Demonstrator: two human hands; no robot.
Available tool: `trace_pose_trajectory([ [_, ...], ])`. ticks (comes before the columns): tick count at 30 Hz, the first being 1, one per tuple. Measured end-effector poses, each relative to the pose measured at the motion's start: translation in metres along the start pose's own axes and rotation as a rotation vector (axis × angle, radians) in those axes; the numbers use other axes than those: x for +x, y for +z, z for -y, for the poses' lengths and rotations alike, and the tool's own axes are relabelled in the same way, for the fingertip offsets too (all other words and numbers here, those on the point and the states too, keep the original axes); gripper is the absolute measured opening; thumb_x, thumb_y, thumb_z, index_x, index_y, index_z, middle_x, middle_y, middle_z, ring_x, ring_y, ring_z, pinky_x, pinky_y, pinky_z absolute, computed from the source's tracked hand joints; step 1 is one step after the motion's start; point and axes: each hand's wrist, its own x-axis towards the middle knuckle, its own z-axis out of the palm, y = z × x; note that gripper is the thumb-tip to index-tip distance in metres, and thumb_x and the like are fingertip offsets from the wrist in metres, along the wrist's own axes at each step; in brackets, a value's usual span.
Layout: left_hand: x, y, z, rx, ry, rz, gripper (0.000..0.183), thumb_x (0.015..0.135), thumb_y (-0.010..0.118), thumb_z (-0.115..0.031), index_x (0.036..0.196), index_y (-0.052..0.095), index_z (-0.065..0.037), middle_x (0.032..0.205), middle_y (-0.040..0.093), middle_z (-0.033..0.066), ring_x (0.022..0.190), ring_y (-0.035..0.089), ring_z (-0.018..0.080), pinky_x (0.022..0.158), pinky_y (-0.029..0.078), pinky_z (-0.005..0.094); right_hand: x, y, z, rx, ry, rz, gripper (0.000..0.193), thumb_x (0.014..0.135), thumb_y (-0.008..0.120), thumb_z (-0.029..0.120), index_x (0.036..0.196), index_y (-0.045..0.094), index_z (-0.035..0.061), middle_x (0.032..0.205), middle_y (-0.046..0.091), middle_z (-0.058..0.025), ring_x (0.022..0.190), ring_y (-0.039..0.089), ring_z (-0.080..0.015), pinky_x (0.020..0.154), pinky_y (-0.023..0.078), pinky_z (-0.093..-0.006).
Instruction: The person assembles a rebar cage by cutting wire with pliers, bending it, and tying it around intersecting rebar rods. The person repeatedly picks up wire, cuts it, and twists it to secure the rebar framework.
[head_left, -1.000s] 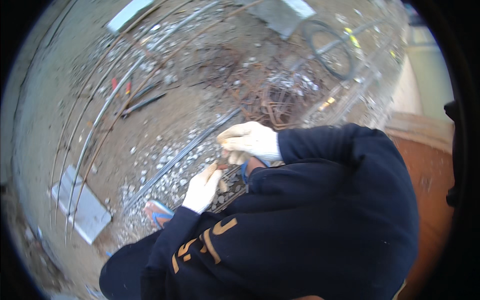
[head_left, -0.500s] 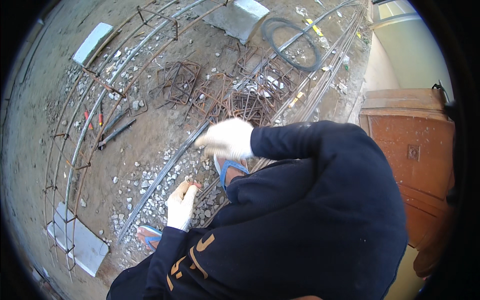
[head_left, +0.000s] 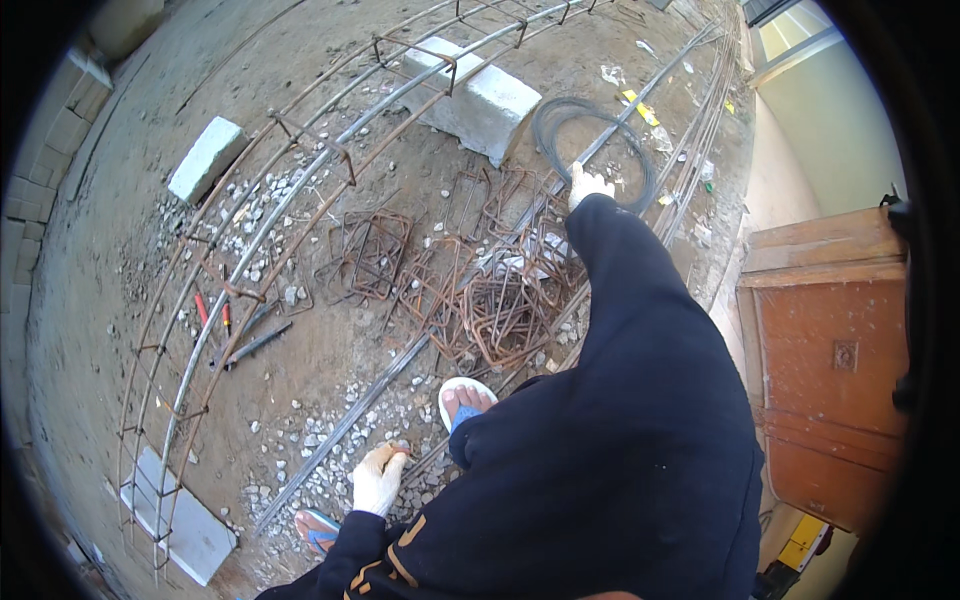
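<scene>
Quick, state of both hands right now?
Left hand: fingers curled closed; whether it holds anything cannot be told.
Right hand: at the wire coil; open or gripping cannot be told.

An outdoor building site: bare dirt ground (head_left: 340,345) strewn with gravel (head_left: 318,432), a tied rebar cage (head_left: 238,290) curving along its left side, rusty bent-steel stirrups (head_left: 505,315) heaped mid-ground, a wire coil (head_left: 543,128) toward the far right corner, a block wall (head_left: 62,135) along the left edge
</scene>
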Motion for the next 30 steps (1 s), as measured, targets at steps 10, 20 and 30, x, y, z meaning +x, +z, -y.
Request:
trace_pose_trajectory([
  [10,0.014,-0.025,-0.029,-0.11,-0.144,-0.167,0.025,0.096,0.061,-0.018,0.111,0.068,0.0,0.086,0.068,0.0061,0.077,0.061,0.0103,0.072,0.049,0.0259,0.014,-0.039,-0.063,0.394,0.031,-0.077,0.035,0.089,0.061,0.031,0.115,0.07,0.01,0.11,0.07,-0.0176,0.105,0.067,-0.0324,0.092,0.051,-0.0429],
  [20,0.078,0.009,-0.089,-1.133,-0.115,0.232,0.048,0.101,0.059,-0.032,0.139,0.048,-0.004,0.117,0.066,0.0135,0.097,0.068,0.0221,0.082,0.056,0.0318,-0.218,-0.134,-0.02,1.108,-0.492,0.484,0.034,0.098,0.06,0.029,0.123,0.066,0.0056,0.095,0.07,-0.0041,0.065,0.063,-0.0089,0.059,0.052,-0.0272],
  [30,0.076,0.031,-0.063,-1.563,-0.116,0.421,0.036,0.1,0.059,-0.017,0.132,0.05,-0.005,0.124,0.062,0.0165,0.108,0.066,0.0307,0.088,0.058,0.0406,-0.355,-0.089,0.078,0.543,-0.961,0.632,0.044,0.089,0.067,0.039,0.113,0.063,0.0032,0.102,0.067,-0.0225,0.098,0.065,-0.0409,0.084,0.05,-0.0456],
])
